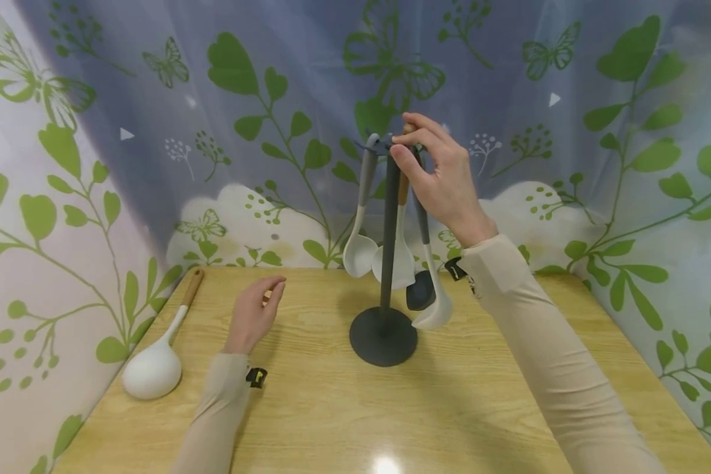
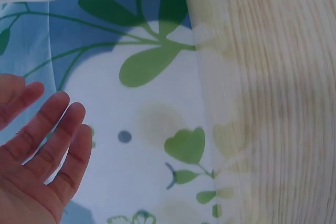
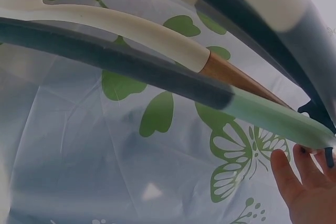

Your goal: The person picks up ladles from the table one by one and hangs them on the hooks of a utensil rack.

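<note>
My right hand (image 1: 441, 171) is at the top of a dark utensil stand (image 1: 383, 339), its thumb and fingers curled around the upper end of a white turner's (image 1: 403, 263) wooden handle. Close beside those fingers in the right wrist view is the pale green handle (image 3: 273, 114) of a dark utensil. Also on the stand hang a grey-handled white ladle (image 1: 359, 255) and a white ladle (image 1: 435, 313) with a dark handle. My left hand (image 1: 253, 315) is held over the table, fingers relaxed and holding nothing.
A large white ladle (image 1: 152, 373) with a wooden handle lies at the left edge of the wooden table (image 1: 332, 421). A dark-headed utensil (image 1: 421, 291) hangs low behind the stand. Leaf-patterned curtain (image 1: 296, 85) encloses the back and both sides.
</note>
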A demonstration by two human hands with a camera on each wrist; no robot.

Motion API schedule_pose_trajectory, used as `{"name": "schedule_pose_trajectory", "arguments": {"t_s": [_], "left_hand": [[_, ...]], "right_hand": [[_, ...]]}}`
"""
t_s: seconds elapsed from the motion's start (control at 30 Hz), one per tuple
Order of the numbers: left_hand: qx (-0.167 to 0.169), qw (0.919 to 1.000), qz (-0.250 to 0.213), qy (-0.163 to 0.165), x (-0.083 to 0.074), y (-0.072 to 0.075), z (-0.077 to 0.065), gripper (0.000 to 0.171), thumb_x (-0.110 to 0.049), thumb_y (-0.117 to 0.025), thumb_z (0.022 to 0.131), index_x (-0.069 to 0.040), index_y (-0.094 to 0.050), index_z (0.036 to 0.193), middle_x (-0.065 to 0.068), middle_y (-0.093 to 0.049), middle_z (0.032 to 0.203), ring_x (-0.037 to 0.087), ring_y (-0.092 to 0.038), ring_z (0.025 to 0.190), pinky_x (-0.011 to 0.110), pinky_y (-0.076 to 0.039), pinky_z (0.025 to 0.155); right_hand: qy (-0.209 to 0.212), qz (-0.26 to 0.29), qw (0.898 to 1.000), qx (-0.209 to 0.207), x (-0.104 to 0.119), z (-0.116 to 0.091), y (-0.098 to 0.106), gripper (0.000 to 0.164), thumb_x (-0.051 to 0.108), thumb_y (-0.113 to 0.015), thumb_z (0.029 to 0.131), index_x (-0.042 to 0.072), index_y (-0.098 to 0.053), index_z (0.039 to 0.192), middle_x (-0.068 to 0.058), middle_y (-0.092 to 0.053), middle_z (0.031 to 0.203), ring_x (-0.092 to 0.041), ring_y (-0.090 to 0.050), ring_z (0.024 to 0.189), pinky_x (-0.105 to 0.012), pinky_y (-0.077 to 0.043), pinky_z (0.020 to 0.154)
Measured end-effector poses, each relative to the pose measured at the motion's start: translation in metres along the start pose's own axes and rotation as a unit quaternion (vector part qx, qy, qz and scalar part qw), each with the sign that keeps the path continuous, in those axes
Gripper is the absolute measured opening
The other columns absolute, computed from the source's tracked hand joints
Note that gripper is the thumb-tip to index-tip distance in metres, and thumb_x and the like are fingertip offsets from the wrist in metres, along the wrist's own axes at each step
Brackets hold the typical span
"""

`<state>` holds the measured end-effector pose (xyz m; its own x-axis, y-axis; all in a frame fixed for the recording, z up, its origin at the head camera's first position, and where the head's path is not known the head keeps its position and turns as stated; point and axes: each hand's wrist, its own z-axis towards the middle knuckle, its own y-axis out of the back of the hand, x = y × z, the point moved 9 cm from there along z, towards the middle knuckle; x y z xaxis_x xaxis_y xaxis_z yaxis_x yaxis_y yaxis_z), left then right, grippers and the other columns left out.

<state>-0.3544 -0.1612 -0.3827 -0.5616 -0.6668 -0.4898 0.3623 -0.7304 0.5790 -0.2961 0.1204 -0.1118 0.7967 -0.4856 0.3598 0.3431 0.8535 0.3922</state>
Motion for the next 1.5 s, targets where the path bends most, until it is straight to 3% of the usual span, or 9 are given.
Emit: {"name": "schedule_pose_trajectory", "arguments": {"t_s": [0.3, 0.73, 0.97, 1.1, 1.33, 1.5], "left_hand": [[-0.018, 0.9985, 0.046, 0.023, 0.008, 0.024, -0.005, 0.026, -0.017, -0.054, 0.097, 0.0, -0.065, 0.114, 0.022, -0.067, 0.105, 0.032, -0.061, 0.094, 0.052, -0.054, 0.074], [-0.028, 0.9837, 0.133, 0.118, 0.042, 0.054, -0.013, 0.028, -0.016, -0.054, 0.096, 0.004, -0.063, 0.114, 0.029, -0.066, 0.102, 0.043, -0.059, 0.086, 0.061, -0.047, 0.072], [-0.002, 0.9638, 0.179, 0.198, 0.062, 0.072, -0.025, 0.031, -0.02, -0.051, 0.097, 0.001, -0.061, 0.118, 0.029, -0.064, 0.108, 0.046, -0.056, 0.092, 0.069, -0.039, 0.076], [0.023, 0.9505, 0.188, 0.246, 0.076, 0.08, -0.033, 0.035, -0.022, -0.05, 0.097, 0.003, -0.058, 0.121, 0.031, -0.062, 0.111, 0.05, -0.054, 0.097, 0.073, -0.033, 0.085], [0.056, 0.9184, 0.218, 0.325, 0.097, 0.097, -0.05, 0.043, -0.025, -0.05, 0.097, 0.006, -0.052, 0.125, 0.042, -0.05, 0.119, 0.061, -0.042, 0.104, 0.073, -0.029, 0.088], [0.057, 0.9079, 0.201, 0.363, 0.109, 0.109, -0.061, 0.046, -0.028, -0.046, 0.098, 0.007, -0.049, 0.127, 0.043, -0.045, 0.122, 0.063, -0.035, 0.109, 0.074, -0.022, 0.091]], "right_hand": [[-0.004, -0.002, 1.0, -0.002, 0.0, -0.001, 0.001, 0.031, 0.022, -0.057, 0.095, -0.006, -0.066, 0.105, -0.02, -0.051, 0.135, -0.026, -0.049, 0.119, -0.041, -0.043, 0.099], [-0.006, 0.003, 1.0, -0.003, 0.0, 0.0, 0.001, 0.033, 0.024, -0.057, 0.095, -0.006, -0.066, 0.105, -0.02, -0.051, 0.136, -0.026, -0.049, 0.119, -0.043, -0.044, 0.098], [-0.007, 0.006, 1.0, -0.001, 0.0, 0.0, 0.0, 0.033, 0.024, -0.057, 0.095, -0.006, -0.067, 0.105, -0.021, -0.051, 0.135, -0.026, -0.049, 0.119, -0.044, -0.044, 0.098], [-0.004, 0.004, 1.0, -0.001, 0.0, 0.001, -0.001, 0.035, 0.026, -0.057, 0.095, -0.006, -0.067, 0.104, -0.021, -0.051, 0.135, -0.025, -0.049, 0.119, -0.042, -0.044, 0.098], [-0.005, 0.001, 1.0, -0.001, 0.0, 0.001, -0.002, 0.032, 0.023, -0.057, 0.095, -0.006, -0.067, 0.104, -0.019, -0.051, 0.136, -0.023, -0.049, 0.119, -0.041, -0.045, 0.097], [-0.005, 0.004, 1.0, -0.008, 0.0, 0.0, -0.001, 0.032, 0.023, -0.057, 0.095, -0.007, -0.067, 0.103, -0.02, -0.051, 0.135, -0.023, -0.049, 0.119, -0.042, -0.045, 0.096]]}}
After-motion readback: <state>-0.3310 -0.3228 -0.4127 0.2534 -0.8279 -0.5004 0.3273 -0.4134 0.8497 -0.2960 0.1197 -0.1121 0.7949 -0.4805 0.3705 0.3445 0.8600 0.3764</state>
